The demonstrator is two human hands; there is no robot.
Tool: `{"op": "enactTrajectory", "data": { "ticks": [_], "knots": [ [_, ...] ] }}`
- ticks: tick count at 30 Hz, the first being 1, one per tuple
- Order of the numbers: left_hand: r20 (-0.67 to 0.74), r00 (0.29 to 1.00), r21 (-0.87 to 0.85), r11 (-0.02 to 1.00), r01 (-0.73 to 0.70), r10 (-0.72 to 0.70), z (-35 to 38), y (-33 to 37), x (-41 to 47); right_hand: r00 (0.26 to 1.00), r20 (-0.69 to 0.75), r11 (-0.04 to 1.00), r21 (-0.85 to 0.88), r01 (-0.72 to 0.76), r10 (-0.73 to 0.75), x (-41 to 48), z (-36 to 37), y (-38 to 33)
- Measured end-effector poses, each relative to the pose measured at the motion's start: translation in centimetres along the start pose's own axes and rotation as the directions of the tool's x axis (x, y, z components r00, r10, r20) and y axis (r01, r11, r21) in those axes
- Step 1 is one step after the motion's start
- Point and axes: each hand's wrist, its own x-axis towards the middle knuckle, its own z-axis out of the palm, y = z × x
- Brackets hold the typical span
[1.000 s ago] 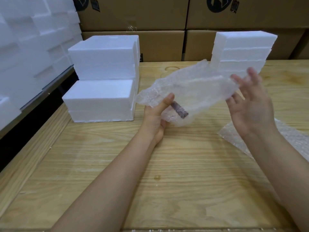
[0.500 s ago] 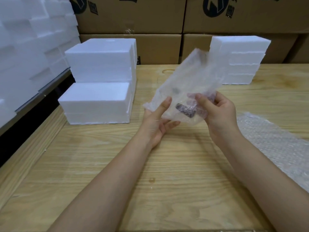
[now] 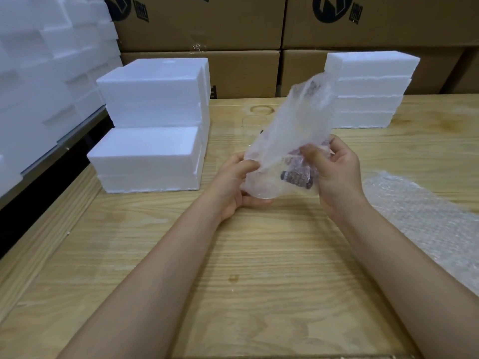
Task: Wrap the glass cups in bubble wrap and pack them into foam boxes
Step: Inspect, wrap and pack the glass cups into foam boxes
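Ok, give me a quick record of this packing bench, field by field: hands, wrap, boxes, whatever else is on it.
left hand: grips the lower left edge of the bubble wrap sheet
right hand: pinches the same sheet from the right
sheet contents: a dark patterned piece shows through; the glass itself is hard to make out
foam boxes: left stack, right stack farther back
spare bubble wrap: flat on the wooden table, right side
background: cardboard cartons
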Motion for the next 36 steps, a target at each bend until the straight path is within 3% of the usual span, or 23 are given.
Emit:
{"op": "enactTrajectory", "data": {
  "ticks": [5, 11, 13, 17, 20, 24, 28, 32, 36],
  "knots": [
    [-0.077, 0.994, 0.209, 0.976, -0.063, 0.08, 1.0, -0.2, 0.3, 0.999, 0.04, 1.0, 0.0, 0.002, -0.002, -0.4, 0.9, 0.3],
    [-0.076, 0.949, 0.394, 0.884, -0.252, 0.305, 1.8, -0.8, 0.1, 0.989, 0.135, 0.97, -0.244, -0.025, 0.059, -0.5, 1.5, 0.6],
    [-0.087, 0.93, 0.418, 0.86, -0.292, 0.358, 1.9, -0.9, 0.0, 0.987, 0.123, 0.932, -0.358, -0.057, 0.107, -0.5, 1.7, 0.8],
    [-0.052, 0.906, 0.5, 0.796, -0.341, 0.421, 2.1, -0.8, -0.2, 0.93, 0.15, 0.885, -0.387, -0.259, 0.337, -0.1, 1.5, 0.9],
    [0.05, 0.891, 0.381, 0.816, -0.434, 0.451, 1.9, -1.1, -0.7, 0.9, 0.253, 0.879, -0.418, -0.229, 0.355, 0.4, 1.5, 0.6],
    [0.199, 0.898, 0.123, 0.9, -0.419, 0.391, 1.4, -1.4, -0.5, 0.936, 0.21, 0.839, -0.527, -0.135, 0.282, 0.6, 1.7, 0.6],
    [0.141, 0.906, 0.186, 0.889, -0.419, 0.398, 1.7, -1.6, 0.0, 0.95, 0.162, 0.75, -0.655, -0.099, 0.267, 0.8, 2.1, 1.0],
    [0.057, 0.871, 0.28, 0.829, -0.484, 0.489, 1.8, -1.8, 0.1, 0.916, 0.298, 0.83, -0.554, -0.063, 0.269, 0.4, 1.9, 0.8],
    [-0.039, 0.824, 0.41, 0.762, -0.502, 0.565, 1.5, -1.8, 0.3, 0.836, 0.421, 0.929, -0.263, -0.259, 0.353, 0.4, 2.1, 0.4]
  ]
}}
